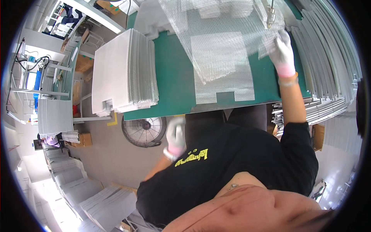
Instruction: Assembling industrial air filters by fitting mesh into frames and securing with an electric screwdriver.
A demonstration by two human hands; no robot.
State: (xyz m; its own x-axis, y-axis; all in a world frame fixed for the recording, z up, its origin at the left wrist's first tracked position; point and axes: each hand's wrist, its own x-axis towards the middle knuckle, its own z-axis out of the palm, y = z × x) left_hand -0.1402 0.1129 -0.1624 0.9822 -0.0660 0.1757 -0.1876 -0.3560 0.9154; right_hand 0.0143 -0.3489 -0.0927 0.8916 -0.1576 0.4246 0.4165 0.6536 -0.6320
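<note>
Near the worktop's (174, 79) right edge, your right hand (283, 53) has fingers clamped on bubble film (220, 29); your left hand's (176, 135), I can't tell.

Gloved right grip (282, 51) stretched forward, right forearm (292, 99) bare, gloved left grip (176, 134) lower, well apart

The wrap (220, 25) is whitish and finely dotted, tabletop (174, 77) green, gloves (283, 54) white-and-pink.

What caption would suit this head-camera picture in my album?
White-gloved right hand at the bubble wrap over a green table, left hand off it.
</note>
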